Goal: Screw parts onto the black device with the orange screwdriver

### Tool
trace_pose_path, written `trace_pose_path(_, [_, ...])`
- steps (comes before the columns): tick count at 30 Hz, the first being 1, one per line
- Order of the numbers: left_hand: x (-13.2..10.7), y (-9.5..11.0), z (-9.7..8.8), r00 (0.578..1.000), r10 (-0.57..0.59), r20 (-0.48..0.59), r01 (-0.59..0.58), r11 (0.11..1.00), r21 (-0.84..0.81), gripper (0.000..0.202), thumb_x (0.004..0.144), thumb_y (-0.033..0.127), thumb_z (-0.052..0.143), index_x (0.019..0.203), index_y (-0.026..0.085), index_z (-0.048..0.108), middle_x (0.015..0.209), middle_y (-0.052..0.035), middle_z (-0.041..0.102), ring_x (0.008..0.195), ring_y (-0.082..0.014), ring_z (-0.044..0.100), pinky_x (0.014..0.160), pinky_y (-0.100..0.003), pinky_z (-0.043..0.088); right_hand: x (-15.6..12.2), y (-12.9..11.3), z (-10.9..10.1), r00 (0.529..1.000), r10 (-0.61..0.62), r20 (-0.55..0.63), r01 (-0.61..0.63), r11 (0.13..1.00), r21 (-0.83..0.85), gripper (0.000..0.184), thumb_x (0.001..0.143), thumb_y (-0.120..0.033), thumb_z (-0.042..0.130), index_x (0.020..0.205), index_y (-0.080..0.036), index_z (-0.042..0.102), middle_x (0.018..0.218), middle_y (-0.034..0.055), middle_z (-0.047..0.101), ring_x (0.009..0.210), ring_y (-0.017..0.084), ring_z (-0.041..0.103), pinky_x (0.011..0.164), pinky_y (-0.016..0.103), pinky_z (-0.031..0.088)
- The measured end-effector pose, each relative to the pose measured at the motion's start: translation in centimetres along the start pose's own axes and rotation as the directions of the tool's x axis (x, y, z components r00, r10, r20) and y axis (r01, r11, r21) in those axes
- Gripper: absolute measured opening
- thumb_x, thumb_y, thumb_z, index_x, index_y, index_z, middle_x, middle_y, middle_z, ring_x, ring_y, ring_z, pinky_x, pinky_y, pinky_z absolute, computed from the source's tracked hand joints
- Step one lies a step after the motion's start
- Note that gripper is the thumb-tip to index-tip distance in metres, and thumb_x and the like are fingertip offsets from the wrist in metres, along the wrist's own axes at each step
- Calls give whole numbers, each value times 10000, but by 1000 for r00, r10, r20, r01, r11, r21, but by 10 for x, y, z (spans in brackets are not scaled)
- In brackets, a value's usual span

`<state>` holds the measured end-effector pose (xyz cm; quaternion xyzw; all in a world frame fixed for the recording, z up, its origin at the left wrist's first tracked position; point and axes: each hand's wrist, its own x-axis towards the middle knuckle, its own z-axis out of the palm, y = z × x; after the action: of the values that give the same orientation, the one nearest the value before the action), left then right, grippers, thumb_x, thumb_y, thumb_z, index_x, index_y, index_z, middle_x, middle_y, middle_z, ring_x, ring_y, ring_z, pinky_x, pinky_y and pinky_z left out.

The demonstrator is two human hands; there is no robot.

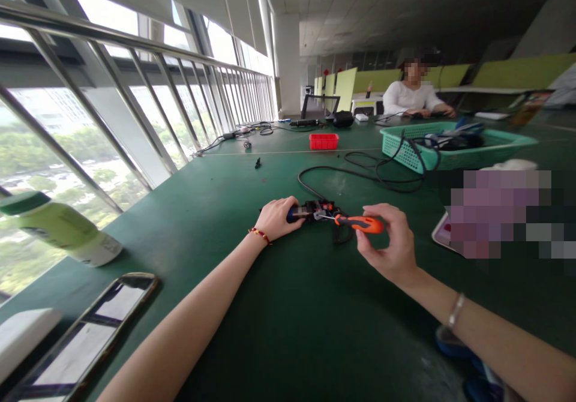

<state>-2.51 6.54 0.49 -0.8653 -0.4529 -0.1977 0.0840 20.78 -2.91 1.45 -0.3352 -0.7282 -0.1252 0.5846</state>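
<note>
My left hand [279,217] is closed on a small black and blue device [310,211] that lies on the green table [288,306], holding it down. My right hand [389,245] grips an orange-handled screwdriver [360,224] between thumb and fingers. Its tip points left into the device's open part, where red and black bits show. A black cable [360,171] runs from the device toward the back right. A red string bracelet circles my left wrist, a silver one my right.
A phone [90,336] and a green-capped bottle [58,228] lie at the left near the window railing. A teal basket [450,144] with cables and a red tray [323,141] stand farther back. Another person [414,96] sits at the far end.
</note>
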Motion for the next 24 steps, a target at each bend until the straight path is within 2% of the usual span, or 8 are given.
trace_pose_path(4, [0, 1, 0, 1000, -26, 13, 26, 1000, 0, 312, 759, 440, 521, 975, 216, 508, 854, -26, 645, 784, -205, 620, 687, -302, 448, 1, -1, 0, 997, -65, 48, 68, 996, -56, 250, 728, -180, 601, 959, -244, 528, 736, 4, 589, 739, 191, 577, 749, 418, 509])
trace_pose_path(10, [0, 1, 0, 1000, -26, 9, 26, 1000, 14, 321, 755, 447, 526, 975, 215, 502, 857, -27, 648, 782, -208, 626, 664, -297, 446, -1, 1, 0, 1000, 0, -3, 0, 1000, 9, 427, 712, -174, 603, 1116, -223, 477, 913, 58, 581, 817, 207, 580, 693, 388, 524])
trace_pose_path(15, [-1, 0, 1, 1000, -12, 1, 12, 1000, 21, 323, 741, 428, 531, 982, 216, 495, 879, -23, 651, 791, -210, 628, 666, -301, 448, 0, 0, -1, 997, -53, 47, 55, 998, -39, 273, 722, -166, 603, 976, -235, 529, 767, 19, 587, 783, 206, 578, 748, 415, 508])
trace_pose_path(20, [-1, 0, 0, 1000, -9, 16, 8, 999, 32, 333, 718, 391, 532, 996, 214, 488, 892, -27, 646, 796, -215, 624, 672, -308, 457, -1, 0, 1, 1000, 7, -5, -7, 1000, 18, 440, 707, -167, 611, 1120, -224, 473, 925, 62, 579, 845, 215, 578, 711, 395, 525])
trace_pose_path(24, [-1, 1, 0, 1000, -8, 12, 8, 1000, 30, 332, 712, 379, 529, 995, 211, 489, 887, -28, 645, 798, -219, 624, 676, -311, 460, 1, -2, 0, 997, -68, 43, 69, 997, -24, 349, 713, -150, 613, 1034, -238, 509, 786, 9, 609, 700, 177, 584, 773, 425, 506])
